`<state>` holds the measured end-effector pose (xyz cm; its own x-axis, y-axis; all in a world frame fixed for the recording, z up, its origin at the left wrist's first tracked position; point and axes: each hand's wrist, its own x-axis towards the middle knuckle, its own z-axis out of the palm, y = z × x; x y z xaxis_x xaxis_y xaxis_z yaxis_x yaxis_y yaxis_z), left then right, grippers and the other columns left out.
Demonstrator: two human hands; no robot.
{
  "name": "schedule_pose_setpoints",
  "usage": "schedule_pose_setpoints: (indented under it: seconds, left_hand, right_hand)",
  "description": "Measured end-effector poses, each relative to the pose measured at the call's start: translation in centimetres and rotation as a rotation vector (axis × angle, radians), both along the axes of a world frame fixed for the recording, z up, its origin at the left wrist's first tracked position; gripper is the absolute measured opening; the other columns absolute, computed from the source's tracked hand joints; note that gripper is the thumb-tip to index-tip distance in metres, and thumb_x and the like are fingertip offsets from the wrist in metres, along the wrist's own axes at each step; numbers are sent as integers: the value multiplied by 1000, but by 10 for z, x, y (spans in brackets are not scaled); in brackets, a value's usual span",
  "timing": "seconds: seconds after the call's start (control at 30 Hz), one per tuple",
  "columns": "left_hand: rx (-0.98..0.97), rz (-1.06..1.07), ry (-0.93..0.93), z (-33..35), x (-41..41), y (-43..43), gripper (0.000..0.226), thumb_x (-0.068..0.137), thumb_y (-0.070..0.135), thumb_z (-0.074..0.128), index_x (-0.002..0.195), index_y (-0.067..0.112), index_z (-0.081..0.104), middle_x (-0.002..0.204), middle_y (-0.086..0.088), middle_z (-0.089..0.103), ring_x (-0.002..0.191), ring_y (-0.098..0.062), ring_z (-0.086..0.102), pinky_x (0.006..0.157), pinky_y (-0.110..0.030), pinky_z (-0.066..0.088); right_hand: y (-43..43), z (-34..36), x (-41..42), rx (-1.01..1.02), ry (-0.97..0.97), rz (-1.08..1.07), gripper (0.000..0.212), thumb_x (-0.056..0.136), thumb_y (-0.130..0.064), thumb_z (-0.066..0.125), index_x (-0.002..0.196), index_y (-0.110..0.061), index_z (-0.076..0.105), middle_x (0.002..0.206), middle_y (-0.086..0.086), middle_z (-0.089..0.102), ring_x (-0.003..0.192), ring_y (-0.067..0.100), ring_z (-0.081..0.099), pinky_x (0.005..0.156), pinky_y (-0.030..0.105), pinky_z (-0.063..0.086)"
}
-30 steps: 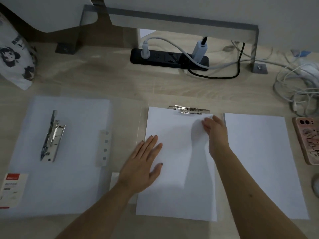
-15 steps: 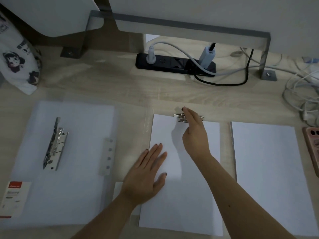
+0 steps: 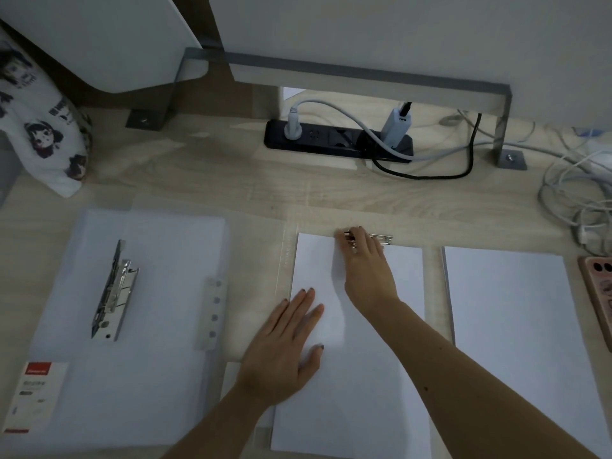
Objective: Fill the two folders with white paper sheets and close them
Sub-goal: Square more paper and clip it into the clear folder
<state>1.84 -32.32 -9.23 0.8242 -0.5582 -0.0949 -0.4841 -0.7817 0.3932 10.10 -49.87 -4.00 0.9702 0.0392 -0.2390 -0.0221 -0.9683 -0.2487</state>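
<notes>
On the pale wooden desk (image 3: 205, 173) lay two clear folders. The left folder (image 3: 139, 326) was open flat at the near left, with a metal lever clip (image 3: 114, 293) standing on it and a red-and-white label (image 3: 31, 397) at its near left corner. The middle folder (image 3: 288, 256) carried a sheet (image 3: 364, 376) of white paper, and its metal clamp (image 3: 381, 239) sat at the far edge of that sheet.

The left hand (image 3: 284, 346) rested flat on the sheet's left side, palm down and fingers spread, its grip released. The right hand (image 3: 366, 263) reached across the sheet to the far edge, fingertips on the clamp; the fingers curled over the metal, but whether the grip was closed on it could not be told.

Just right of the middle folder a stack (image 3: 516, 342) of white paper lay apart from it. At the right edge a pink phone case (image 3: 599, 293) showed only in part, with a tangle of white cables (image 3: 576, 197) beyond it. Far across the desk a black power strip (image 3: 337, 140) held plugs. A printed white bag (image 3: 39, 127) sat at the far left.
</notes>
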Motion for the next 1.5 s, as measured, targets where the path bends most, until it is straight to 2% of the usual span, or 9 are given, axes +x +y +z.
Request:
schedule_pose_setpoints:
  seconds: [0.37, 0.57, 0.7, 0.77, 0.9, 1.1, 1.23, 1.37, 1.5]
  left_hand:
    - [30, -5, -12, -1, 0, 1, 56, 93, 44, 35, 143, 19, 33, 155, 0, 23, 145, -12, 15, 118, -29, 13]
    - [90, 49, -27, 2, -6, -9, 53, 96, 41, 23, 140, 14, 37, 153, -4, 27, 142, -17, 20, 116, -33, 13]
    - [84, 102, -96, 19, -28, -64, 52, 94, 36, 29, 140, 12, 35, 150, -9, 33, 141, -21, 20, 113, -37, 11]
    - [64, 21, -116, 29, -39, -111, 51, 94, 36, 30, 139, 13, 37, 149, -7, 36, 140, -19, 19, 113, -36, 9]
    - [49, -96, -89, 34, -51, -191, 50, 96, 35, 27, 136, 10, 43, 148, -8, 39, 140, -20, 21, 109, -38, 19]
    - [223, -24, 80, 15, -66, -240, 70, 95, 52, 9, 134, 2, 37, 143, -17, 43, 135, -26, 25, 111, -36, 7]
    - [254, 22, 126, 11, -71, -243, 73, 93, 55, 8, 136, 0, 31, 145, -19, 40, 138, -25, 20, 111, -34, 6]
    - [270, 37, 131, 12, -69, -243, 74, 93, 55, 8, 138, 0, 28, 147, -17, 36, 141, -21, 4, 111, -33, 4]
    - [263, 24, 96, 11, -70, -243, 71, 90, 55, 24, 136, 0, 31, 145, -17, 39, 140, -20, 5, 111, -33, 6]
  right_hand:
    - [-6, 0, -3, 136, 16, -81, 69, 83, 3, 41, 146, -13, 18, 149, 12, 21, 141, 28, 13, 118, 36, 9]
    - [-82, 13, -66, 353, 17, -401, 49, 91, -21, 51, 138, -15, 38, 145, 14, 32, 133, 31, 32, 108, 34, 27]
    - [-161, 19, -116, 324, 11, -610, 44, 88, -19, 57, 131, -8, 49, 135, 21, 45, 123, 36, 43, 101, 38, 35]
    - [-196, 22, -139, 292, -2, -707, 43, 87, -13, 58, 127, -3, 51, 129, 25, 50, 118, 39, 46, 100, 42, 36]
    - [-250, 22, -168, 219, 13, -864, 44, 84, -6, 59, 126, 4, 50, 124, 32, 51, 113, 43, 49, 97, 43, 39]
    - [-290, 8, -177, 270, 158, -968, 34, 85, -13, 55, 116, 0, 55, 114, 28, 54, 104, 40, 51, 93, 45, 43]
    - [-301, 8, -168, 506, 140, -1087, 25, 85, -10, 54, 103, 7, 58, 99, 25, 61, 95, 38, 58, 87, 46, 46]
    - [-308, 7, -168, 639, 209, -1132, 25, 86, -14, 53, 97, 6, 62, 85, 14, 59, 82, 28, 57, 78, 37, 46]
    - [-300, 15, -170, 683, 174, -1073, 18, 82, -18, 56, 90, -2, 60, 80, 10, 57, 79, 25, 54, 78, 42, 50]
